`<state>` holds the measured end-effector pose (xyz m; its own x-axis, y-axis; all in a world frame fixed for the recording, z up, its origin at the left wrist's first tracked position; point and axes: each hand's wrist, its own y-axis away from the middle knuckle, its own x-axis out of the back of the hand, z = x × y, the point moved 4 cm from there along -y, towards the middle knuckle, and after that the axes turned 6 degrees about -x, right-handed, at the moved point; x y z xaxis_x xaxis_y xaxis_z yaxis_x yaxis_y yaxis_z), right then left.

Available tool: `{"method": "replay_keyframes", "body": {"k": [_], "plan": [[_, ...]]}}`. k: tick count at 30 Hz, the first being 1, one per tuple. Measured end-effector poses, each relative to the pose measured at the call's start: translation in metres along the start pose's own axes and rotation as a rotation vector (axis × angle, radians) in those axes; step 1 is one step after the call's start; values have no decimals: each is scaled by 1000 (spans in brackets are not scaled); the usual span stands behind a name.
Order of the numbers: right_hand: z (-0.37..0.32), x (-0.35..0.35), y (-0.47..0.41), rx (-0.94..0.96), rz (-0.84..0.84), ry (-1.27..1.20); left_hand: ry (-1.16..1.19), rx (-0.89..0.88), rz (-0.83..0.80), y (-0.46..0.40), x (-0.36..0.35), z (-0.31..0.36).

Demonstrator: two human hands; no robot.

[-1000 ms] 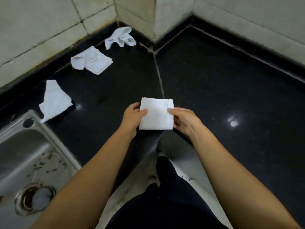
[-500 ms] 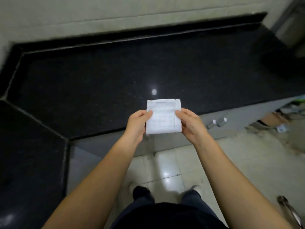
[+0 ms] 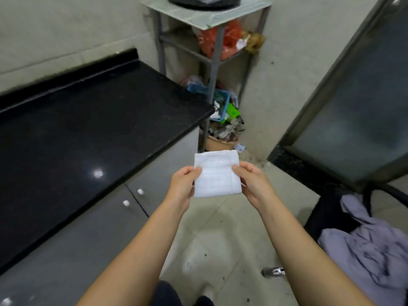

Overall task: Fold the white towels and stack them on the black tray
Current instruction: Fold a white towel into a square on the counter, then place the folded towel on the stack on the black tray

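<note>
Swung round since half a second ago, my view has left the long black counter and wall behind and now takes in the counter's end, a shelf stand and a door; the folded white towel [image 3: 216, 174] has stayed between my hands the whole way. It is a soft, ribbed square with a stitched hem along its right side, held up over the floor, in front of the cabinet corner. My left hand [image 3: 181, 188] pinches its left edge, thumb on top and fingers curled underneath. My right hand [image 3: 252, 183] pinches the right edge the same way.

At the top edge I see a black tray [image 3: 199, 3], only partly in frame, resting on the pale top of a grey metal shelf stand [image 3: 213, 62]. Something pale lies in the tray, but I cannot tell what. An orange plastic bag [image 3: 229, 38] sits on the stand's middle shelf, and a heap of rubbish [image 3: 225, 120] with blue and green pieces crowds its foot.

To the left runs the polished black stone countertop [image 3: 88, 120], glossy with a lamp reflection, over grey cabinet doors [image 3: 136, 184] with small white knobs. To the right stands a frosted glass door [image 3: 357, 111] in a dark frame. A crumpled lilac cloth [image 3: 373, 246] drapes over a black chair [image 3: 318, 217] at lower right. Pale floor tiles [image 3: 220, 239], speckled with dirt, lie below.
</note>
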<state>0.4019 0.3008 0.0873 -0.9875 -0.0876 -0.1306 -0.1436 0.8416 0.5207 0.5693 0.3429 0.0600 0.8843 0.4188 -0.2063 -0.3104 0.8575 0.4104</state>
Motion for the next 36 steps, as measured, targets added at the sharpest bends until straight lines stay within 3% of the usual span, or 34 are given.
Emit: {"method": "replay_keyframes", "body": {"k": [10, 22, 30, 36], "plan": [[-139, 45, -157, 137, 24, -25, -38, -163, -59, -158, -125, 92], [-404, -21, -369, 501, -5, 322, -247, -540, 14, -367, -197, 322], [-545, -100, -505, 759, -147, 602, -408, -735, 281, -488, -207, 440], [-636, -164, -610, 783, -268, 732, -351, -620, 470, -591, -211, 502]]}}
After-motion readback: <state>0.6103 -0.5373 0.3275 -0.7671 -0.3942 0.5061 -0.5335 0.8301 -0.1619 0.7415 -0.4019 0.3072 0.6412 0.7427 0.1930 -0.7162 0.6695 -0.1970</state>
